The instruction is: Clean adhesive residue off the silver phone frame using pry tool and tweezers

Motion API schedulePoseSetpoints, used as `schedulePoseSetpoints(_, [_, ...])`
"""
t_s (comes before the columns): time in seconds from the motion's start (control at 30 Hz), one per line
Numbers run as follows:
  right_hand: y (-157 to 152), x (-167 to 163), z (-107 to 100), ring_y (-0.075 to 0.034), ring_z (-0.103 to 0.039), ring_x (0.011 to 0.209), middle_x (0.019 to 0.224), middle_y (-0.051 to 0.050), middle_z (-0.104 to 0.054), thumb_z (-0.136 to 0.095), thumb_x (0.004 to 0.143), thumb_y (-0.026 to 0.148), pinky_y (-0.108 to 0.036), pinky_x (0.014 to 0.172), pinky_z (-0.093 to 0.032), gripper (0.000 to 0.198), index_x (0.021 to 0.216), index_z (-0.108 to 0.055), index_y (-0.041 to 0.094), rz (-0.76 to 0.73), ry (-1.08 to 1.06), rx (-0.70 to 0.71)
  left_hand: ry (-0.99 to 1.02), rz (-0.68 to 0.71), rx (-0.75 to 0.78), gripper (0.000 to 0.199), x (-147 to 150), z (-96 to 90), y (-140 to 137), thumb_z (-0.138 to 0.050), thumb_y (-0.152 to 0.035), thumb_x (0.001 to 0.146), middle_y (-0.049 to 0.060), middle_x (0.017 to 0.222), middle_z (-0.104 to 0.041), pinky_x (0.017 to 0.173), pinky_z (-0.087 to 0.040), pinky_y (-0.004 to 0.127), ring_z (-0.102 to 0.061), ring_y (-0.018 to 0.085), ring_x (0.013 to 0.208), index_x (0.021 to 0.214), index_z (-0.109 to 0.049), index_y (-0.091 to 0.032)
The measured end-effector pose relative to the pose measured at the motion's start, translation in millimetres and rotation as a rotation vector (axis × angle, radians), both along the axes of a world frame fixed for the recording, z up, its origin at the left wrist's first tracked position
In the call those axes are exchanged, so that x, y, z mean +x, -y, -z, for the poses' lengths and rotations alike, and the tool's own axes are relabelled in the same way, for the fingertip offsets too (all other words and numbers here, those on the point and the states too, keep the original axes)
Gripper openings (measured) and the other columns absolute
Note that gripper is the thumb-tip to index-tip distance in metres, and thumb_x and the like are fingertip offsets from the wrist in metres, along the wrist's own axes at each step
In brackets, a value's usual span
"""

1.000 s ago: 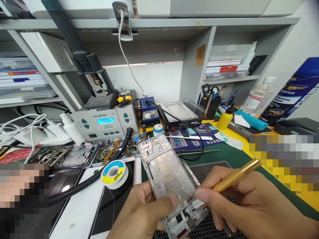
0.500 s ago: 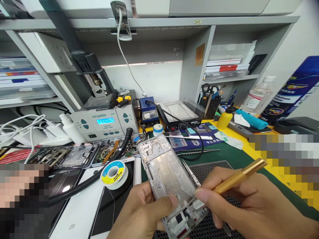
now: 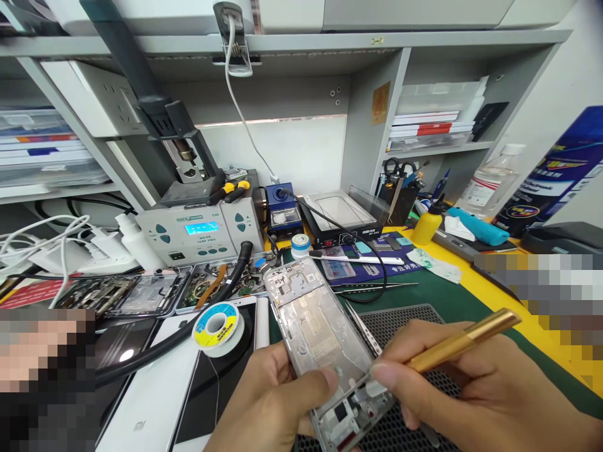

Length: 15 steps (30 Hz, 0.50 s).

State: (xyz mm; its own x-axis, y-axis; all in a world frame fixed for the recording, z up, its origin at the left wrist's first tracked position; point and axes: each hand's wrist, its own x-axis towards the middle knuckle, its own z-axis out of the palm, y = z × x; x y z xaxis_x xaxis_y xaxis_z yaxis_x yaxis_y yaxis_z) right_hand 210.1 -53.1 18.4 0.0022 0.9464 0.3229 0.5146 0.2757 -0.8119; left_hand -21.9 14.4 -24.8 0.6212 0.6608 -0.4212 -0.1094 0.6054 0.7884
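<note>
The left hand (image 3: pixel 276 398) grips a smartphone frame (image 3: pixel 308 314) above the perforated mat (image 3: pixel 419 317), toward the table's (image 3: pixel 494 299) near edge. The right hand (image 3: pixel 452 383) pinches a gold-handled tool (image 3: pixel 471 339) at the frame's lower right side.

The phone frame (image 3: pixel 313 323) is silvery grey, and the slim tool (image 3: pixel 466 340) has a shiny gold handle. The perforated pad (image 3: pixel 417 317) is blackish with a honeycomb pattern, on a dark green mat (image 3: pixel 464 301); the counter (image 3: pixel 481 284) shows bright yellow. The white spool (image 3: pixel 228 323) wears a blue-and-yellow label. The pale grey machine (image 3: pixel 221 242) has a light-blue screen (image 3: pixel 202 227), the pliers (image 3: pixel 234 190) black-and-yellow grips. The small bottle (image 3: pixel 427 228) is yellow, the crumpled tissue (image 3: pixel 434 265) white with green blotches.
</note>
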Motion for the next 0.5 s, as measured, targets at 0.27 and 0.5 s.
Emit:
schedulePoseSetpoints(0.27, [-0.6,2.4,1.2,-0.014,-0.073,0.052,0.061,0.004,-0.075,-0.079,0.107,0.032,-0.016,0.054,-0.061,0.036,0.071,-0.076,0.027,0.034,0.032,0.029,0.016,0.015,0.006,0.06,0.5,1.5,-0.1,-0.105,-0.037,0.089,0.02,0.123,-0.087,0.069,-0.068,0.036,-0.075,0.026,0.086,0.142,-0.087,-0.014])
schedulePoseSetpoints(0.5, [1.6,1.0,2.2,-0.01,-0.07,0.051,0.061,0.006,-0.073,-0.077,0.109,0.035,-0.015,0.052,-0.056,0.039,0.071,-0.075,0.028,0.058,0.082,0.051,0.013,0.009,0.005,0.056,0.6,4.1,-1.3,-0.104,-0.037,0.091,0.019,0.123,-0.087,0.071,-0.069,0.037,-0.076,0.025,0.085,0.14,-0.087,-0.014])
